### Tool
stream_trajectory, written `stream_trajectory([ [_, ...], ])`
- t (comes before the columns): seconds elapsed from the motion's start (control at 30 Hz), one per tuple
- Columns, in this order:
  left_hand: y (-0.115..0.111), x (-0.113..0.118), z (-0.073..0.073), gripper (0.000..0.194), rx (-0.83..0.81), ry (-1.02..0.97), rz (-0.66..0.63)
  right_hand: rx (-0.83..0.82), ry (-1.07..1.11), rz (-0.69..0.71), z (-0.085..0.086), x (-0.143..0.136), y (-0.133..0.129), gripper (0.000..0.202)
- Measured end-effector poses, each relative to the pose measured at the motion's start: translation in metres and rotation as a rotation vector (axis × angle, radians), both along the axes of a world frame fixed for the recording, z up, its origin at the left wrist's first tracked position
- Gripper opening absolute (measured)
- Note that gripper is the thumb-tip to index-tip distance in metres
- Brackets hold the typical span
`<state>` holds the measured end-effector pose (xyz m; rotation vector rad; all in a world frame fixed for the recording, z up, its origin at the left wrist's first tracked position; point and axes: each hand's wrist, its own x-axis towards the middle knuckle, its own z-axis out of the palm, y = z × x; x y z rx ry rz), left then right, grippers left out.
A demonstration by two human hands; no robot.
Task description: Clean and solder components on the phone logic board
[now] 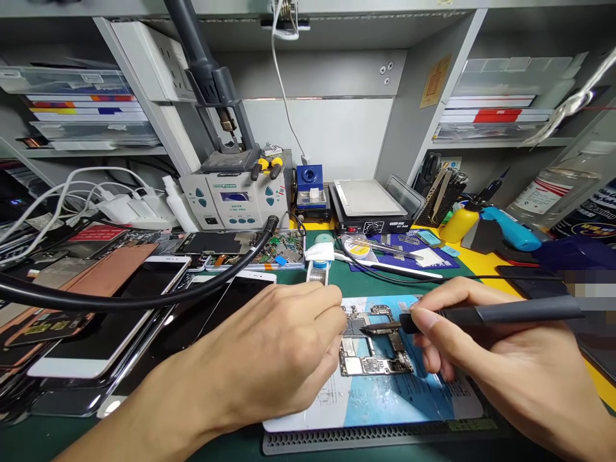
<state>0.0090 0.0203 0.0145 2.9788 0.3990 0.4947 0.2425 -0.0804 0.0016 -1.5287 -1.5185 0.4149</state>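
My right hand (481, 353) grips a soldering iron (524, 312) with a dark handle. Its tip points left and lies over a phone circuit board (373, 364), touching it or just above. The board rests on a blue and white sheet (385, 404). At the board's left edge is my left hand (283, 346), closed, its fingertips pressed together close to the iron's tip. Whatever they pinch is hidden behind the fingers. Just beyond the left hand stands a spool of solder wire (317, 272), partly covered by it.
Several phones (106, 321) lie at the left, crossed by a thick black hose (144, 301). Behind stand a hot-air station (235, 199) and a heating plate (370, 197). A white-handled brush (389, 265) and tweezers (389, 247) lie beyond the board. At right is a yellow bottle (459, 221).
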Motion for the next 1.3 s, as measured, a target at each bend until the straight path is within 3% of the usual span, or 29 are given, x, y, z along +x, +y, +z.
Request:
stream_trajectory([
  [0.13,-0.001,0.000,0.001,0.018,0.003,0.008,0.000,0.056,-0.001,-0.035,0.002,-0.004,0.002,0.028],
  [0.73,-0.002,0.001,0.000,0.021,0.000,0.014,0.024,-0.051,-0.008,0.002,-0.001,0.002,-0.002,0.027],
  [0.87,-0.001,0.000,0.002,0.022,-0.065,0.037,0.052,-0.124,0.121,-0.050,0.000,-0.004,-0.004,0.032],
  [1.0,0.000,0.000,0.005,0.020,-0.163,0.066,0.103,-0.136,0.264,-0.191,0.005,-0.019,-0.005,0.035],
  [1.3,-0.007,0.011,0.006,0.018,-0.375,0.000,0.286,-0.130,0.301,-0.201,0.007,-0.023,-0.005,0.038],
])
